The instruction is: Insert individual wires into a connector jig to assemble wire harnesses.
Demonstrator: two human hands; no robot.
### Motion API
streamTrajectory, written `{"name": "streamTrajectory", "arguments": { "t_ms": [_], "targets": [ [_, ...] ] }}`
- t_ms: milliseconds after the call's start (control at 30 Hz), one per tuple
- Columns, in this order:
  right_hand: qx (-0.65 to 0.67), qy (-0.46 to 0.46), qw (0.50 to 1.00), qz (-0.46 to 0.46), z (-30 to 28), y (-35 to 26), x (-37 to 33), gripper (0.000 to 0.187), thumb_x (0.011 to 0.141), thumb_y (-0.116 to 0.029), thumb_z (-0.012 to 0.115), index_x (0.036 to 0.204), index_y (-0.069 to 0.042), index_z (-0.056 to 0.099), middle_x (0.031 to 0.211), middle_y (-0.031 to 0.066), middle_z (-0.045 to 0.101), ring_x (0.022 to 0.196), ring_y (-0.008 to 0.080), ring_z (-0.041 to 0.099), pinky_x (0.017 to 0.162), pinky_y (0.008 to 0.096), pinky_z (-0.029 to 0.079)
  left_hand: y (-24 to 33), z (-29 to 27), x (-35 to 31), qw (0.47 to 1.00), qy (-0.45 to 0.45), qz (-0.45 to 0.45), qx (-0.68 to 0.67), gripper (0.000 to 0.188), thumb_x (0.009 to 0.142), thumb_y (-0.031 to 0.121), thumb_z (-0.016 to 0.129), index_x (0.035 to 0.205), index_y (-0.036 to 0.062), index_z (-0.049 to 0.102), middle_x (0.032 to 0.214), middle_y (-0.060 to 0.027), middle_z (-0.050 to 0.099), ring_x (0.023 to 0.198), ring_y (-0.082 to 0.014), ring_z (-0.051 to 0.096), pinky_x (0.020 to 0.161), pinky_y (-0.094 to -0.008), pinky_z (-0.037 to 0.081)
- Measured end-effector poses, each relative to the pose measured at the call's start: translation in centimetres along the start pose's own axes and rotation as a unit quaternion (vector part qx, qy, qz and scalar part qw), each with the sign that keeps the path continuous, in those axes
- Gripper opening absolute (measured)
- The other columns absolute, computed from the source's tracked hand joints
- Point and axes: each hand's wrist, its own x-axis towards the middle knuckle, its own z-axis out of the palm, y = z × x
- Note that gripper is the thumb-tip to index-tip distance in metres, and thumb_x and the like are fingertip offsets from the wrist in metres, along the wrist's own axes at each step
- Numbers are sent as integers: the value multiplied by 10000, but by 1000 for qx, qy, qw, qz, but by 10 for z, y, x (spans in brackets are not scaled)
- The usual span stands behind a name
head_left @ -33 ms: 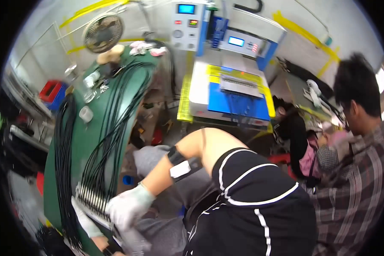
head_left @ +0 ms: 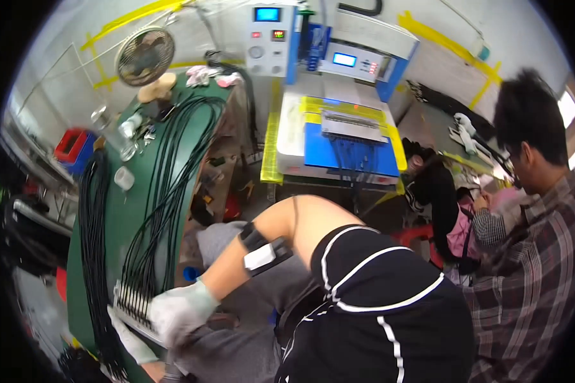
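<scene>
A slotted metal fixture [head_left: 131, 313] lies slanted at the near end of the green table, with a row of black cables [head_left: 148, 252] fanning out from it toward the far end. My left hand [head_left: 134, 341], in a white glove, lies along the fixture's near edge and appears to grip it; its fingertips are partly hidden. Over the fixture's right end is my right hand [head_left: 180, 313], also white-gloved. It is smeared by motion, so its fingers and anything in them cannot be made out.
A thick black cable bundle [head_left: 94, 255] runs down the left of the table [head_left: 118, 210]. Farther back are a white cup [head_left: 124, 179] and a fan [head_left: 145, 56]. A bench machine [head_left: 294, 143] carrying another fixture [head_left: 351, 126] stands ahead. A person in plaid [head_left: 530, 268] sits at right.
My right hand has shifted slightly left and covers more of the fixture's right end. My left hand stays at the near edge. The whole view has swung a little.
</scene>
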Motion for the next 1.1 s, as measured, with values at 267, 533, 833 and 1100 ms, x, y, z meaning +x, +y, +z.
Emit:
{"name": "streamTrajectory", "arguments": {
  "t_ms": [267, 533, 833, 1100],
  "targets": [
    [-88, -68, 868, 484, 18, 105, 63, 267, 775, -278, 723, 1005, -151, 774, 849, 118, 728, 817, 343, 706, 751, 459, 556, 0, -8, 5, 984, 20, 24, 175, 453, 1071, 301, 446, 1353, -29, 574, 1369, -199, 596, 1283, -297, 555, 1142, -426, 386],
    [-110, 138, 926, 333, -20, 35, -2, 295, 772, -317, 730, 1005, -145, 787, 869, 114, 735, 887, 327, 699, 791, 428, 556, -26, 14, 29, 956, -52, 111, 267, 489, 1072, 363, 421, 1277, -28, 631, 1307, -205, 640, 1227, -337, 591, 1116, -454, 400],
    [81, 474, 728, 489, -126, -150, -208, 166, 920, -137, 700, 1024, -16, 744, 1030, 91, 753, 985, 183, 705, 905, 317, 545, -67, 85, 43, 848, -272, 437, 129, 507, 1071, 385, 423, 1196, -37, 674, 1217, -201, 682, 1137, -344, 631, 1063, -452, 442],
    [-181, 677, 504, 505, -178, -289, -337, 147, 963, -160, 692, 1048, -43, 715, 926, 64, 718, 834, 138, 693, 709, 278, 566, -36, 206, -74, 762, -97, 376, 518, 465, 1051, 374, 511, 1070, -37, 726, 1050, -182, 731, 999, -353, 670, 964, -446, 502]
  ]
}}
